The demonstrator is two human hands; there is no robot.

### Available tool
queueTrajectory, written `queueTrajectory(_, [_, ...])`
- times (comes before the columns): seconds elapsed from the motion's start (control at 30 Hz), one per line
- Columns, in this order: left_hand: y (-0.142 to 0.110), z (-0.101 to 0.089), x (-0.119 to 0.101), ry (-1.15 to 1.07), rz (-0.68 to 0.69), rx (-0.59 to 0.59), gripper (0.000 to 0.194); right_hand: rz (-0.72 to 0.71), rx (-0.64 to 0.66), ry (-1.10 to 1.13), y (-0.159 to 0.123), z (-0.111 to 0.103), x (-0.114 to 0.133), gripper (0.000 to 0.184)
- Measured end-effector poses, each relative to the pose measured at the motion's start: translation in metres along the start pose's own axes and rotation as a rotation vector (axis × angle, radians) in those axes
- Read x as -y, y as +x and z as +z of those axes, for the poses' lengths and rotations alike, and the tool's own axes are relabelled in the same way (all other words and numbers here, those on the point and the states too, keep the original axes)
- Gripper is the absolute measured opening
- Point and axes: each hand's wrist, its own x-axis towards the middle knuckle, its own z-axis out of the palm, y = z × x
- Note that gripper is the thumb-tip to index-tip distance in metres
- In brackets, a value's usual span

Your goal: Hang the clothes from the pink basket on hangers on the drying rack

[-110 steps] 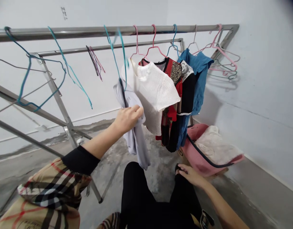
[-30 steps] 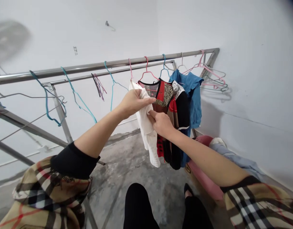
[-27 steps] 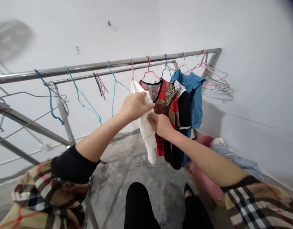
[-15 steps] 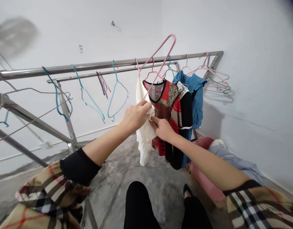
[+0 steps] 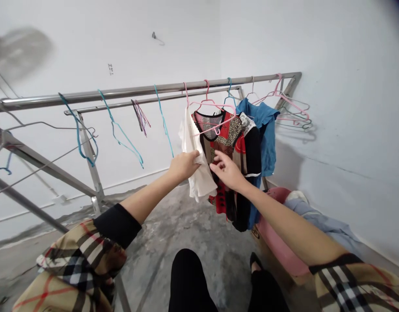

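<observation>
A white garment [image 5: 202, 181] hangs on one side of a pink hanger [image 5: 233, 115], which is hooked over the metal rail. The hanger's other end sticks out to the right, bare. My left hand [image 5: 184, 164] pinches the garment at its left part. Just right of the cloth, my right hand [image 5: 230, 173] has its fingers apart and holds nothing. Behind it hangs a red, black and patterned top [image 5: 232, 138] on another pink hanger. A blue garment [image 5: 267, 149] hangs farther along.
The metal rail [image 5: 121, 92] runs across the view, with blue hangers [image 5: 119, 134] on the left and several hangers [image 5: 292, 102] near the right wall. Below right stands a pink container [image 5: 280, 242] beside light blue cloth [image 5: 319, 219]. A fan [image 5: 24, 47] is at upper left.
The pink hanger's bare end has swung down from a raised slant. My right hand has let go of the white garment and opened. A nearby blue hanger has turned edge-on.
</observation>
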Motion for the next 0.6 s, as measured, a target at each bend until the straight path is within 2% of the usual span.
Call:
queueTrajectory(0.07, [0.001,-0.002,-0.002,-0.008,0.0,-0.019,0.036,0.005,-0.087,0.136,0.019,-0.009,0.013,0.079])
queueTrajectory(0.13, [0.005,-0.002,-0.003,-0.018,-0.01,-0.04,0.036,0.027,-0.14,0.267,0.04,-0.019,0.031,0.084])
queueTrajectory(0.2, [0.01,-0.001,-0.002,-0.02,-0.036,-0.057,0.036,0.011,-0.135,0.339,0.056,-0.027,0.049,0.079])
queueTrajectory(0.27, [0.017,0.003,0.002,-0.018,-0.069,-0.062,0.036,-0.047,-0.059,0.33,0.065,-0.031,0.064,0.064])
queueTrajectory(0.33, [0.024,0.009,0.008,-0.018,-0.106,-0.063,0.037,-0.108,0.043,0.278,0.068,-0.033,0.075,0.051])
queueTrajectory(0.4, [0.03,0.016,0.016,-0.021,-0.14,-0.058,0.036,-0.144,0.084,0.243,0.068,-0.035,0.084,0.05])
queueTrajectory(0.6, [0.041,0.044,0.042,-0.033,-0.25,-0.019,0.034,-0.116,-0.106,0.355,0.08,-0.061,0.106,0.051])
